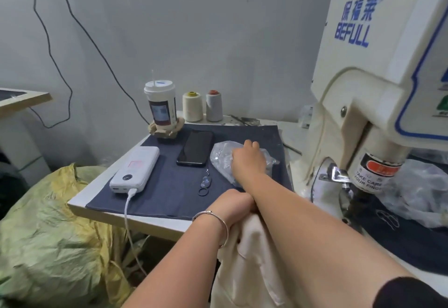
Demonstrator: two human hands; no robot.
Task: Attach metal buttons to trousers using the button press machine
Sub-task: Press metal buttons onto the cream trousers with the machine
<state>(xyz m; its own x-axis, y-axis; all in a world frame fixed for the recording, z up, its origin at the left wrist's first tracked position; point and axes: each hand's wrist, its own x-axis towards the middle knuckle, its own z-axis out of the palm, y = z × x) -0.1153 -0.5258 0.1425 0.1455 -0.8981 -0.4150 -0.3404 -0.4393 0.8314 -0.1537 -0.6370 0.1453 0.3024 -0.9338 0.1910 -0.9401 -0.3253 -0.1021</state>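
Your right hand (248,159) reaching into the clear plastic bag (221,161) on the dark cloth at 12 o'clock, fingers hidden, grip unreadable, your left hand (234,204) clutching the cream trousers (249,259) at 6 o'clock, button press machine (378,77) at 2 o'clock.

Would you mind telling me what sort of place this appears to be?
Probably a small garment workshop: a BEFULL button press machine, two thread cones, and cream trousers held in the left hand.
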